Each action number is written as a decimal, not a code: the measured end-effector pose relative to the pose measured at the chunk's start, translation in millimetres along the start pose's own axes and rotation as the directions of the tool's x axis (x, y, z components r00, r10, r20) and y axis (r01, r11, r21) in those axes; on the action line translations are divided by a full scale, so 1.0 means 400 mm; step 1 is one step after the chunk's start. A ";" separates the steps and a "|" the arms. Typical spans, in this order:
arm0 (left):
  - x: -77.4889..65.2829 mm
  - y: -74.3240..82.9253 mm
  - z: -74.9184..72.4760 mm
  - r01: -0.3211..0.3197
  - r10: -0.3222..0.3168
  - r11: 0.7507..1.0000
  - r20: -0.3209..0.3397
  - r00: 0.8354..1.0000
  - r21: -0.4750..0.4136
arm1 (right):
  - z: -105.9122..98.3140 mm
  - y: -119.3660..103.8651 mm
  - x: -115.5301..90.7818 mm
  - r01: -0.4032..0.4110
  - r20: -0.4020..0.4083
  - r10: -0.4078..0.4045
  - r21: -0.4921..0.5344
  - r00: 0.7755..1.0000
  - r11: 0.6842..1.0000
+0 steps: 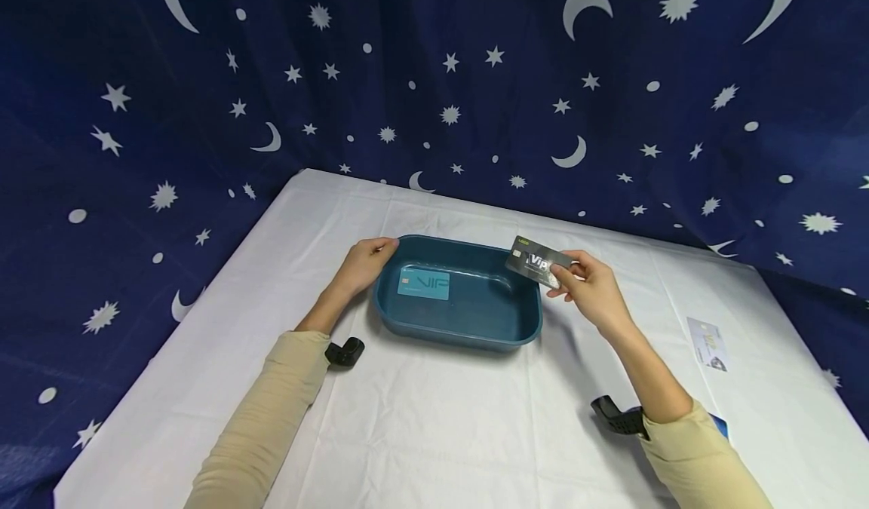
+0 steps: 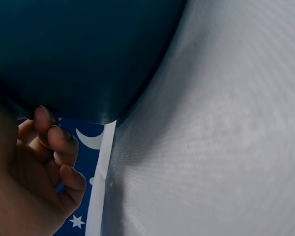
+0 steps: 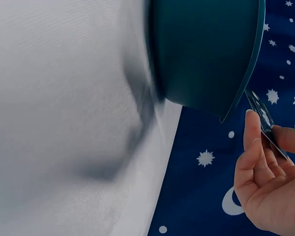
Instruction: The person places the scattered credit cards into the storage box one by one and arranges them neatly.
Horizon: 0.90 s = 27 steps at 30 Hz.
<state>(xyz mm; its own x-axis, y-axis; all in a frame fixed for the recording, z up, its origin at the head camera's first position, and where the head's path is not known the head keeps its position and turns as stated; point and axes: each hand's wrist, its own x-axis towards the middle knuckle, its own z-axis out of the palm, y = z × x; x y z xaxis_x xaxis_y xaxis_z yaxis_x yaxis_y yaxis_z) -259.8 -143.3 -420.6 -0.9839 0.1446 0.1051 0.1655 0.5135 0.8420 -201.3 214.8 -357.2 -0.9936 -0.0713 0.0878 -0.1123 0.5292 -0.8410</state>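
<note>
Sleeves (image 1: 251, 426) foremost; card (image 1: 532, 260) over tub's (image 1: 462, 336) far-right corner.
Right fingers (image 1: 562, 274) pinch card; left fingers (image 2: 63, 141) grip tub. Likely placing; lowering needed next.

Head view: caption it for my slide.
Left hand holds a teal bin with a blue card inside; right hand pinches a dark card.

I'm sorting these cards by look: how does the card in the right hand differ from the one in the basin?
The dark grey card is held up by the right hand; the light blue card lies in the basin. The dark grey card has pale "Vip" lettering; the light blue card has dark "VIP" lettering. Both are rectangular and show a chip.
</note>
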 end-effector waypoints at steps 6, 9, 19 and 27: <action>0.001 0.001 0.000 0.004 -0.004 1.000 0.002 1.000 0.000 | 0.022 -0.006 0.016 0.008 0.028 -0.009 0.033 1.000 0.999; 0.002 0.000 0.002 0.008 -0.008 1.000 0.003 1.000 -0.003 | 0.032 -0.005 0.022 0.014 0.042 -0.017 0.051 0.999 0.999; 0.003 -0.002 0.003 0.014 -0.014 1.000 0.000 1.000 0.012 | 0.057 -0.016 0.032 0.003 0.093 -0.013 0.109 0.996 0.994; 0.005 -0.004 0.005 0.027 -0.027 1.000 -0.004 1.000 0.000 | 0.070 -0.030 0.036 -0.001 0.111 -0.008 0.085 0.994 0.996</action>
<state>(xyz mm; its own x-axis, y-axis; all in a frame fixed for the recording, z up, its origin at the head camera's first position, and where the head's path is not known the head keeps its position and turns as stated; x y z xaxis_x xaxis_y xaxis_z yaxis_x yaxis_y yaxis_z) -261.9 -142.3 -422.8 -0.9882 0.1272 0.0849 0.1391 0.5170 0.8446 -214.0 183.6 -360.8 -0.9850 -0.1693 0.0346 -0.1093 0.4554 -0.8836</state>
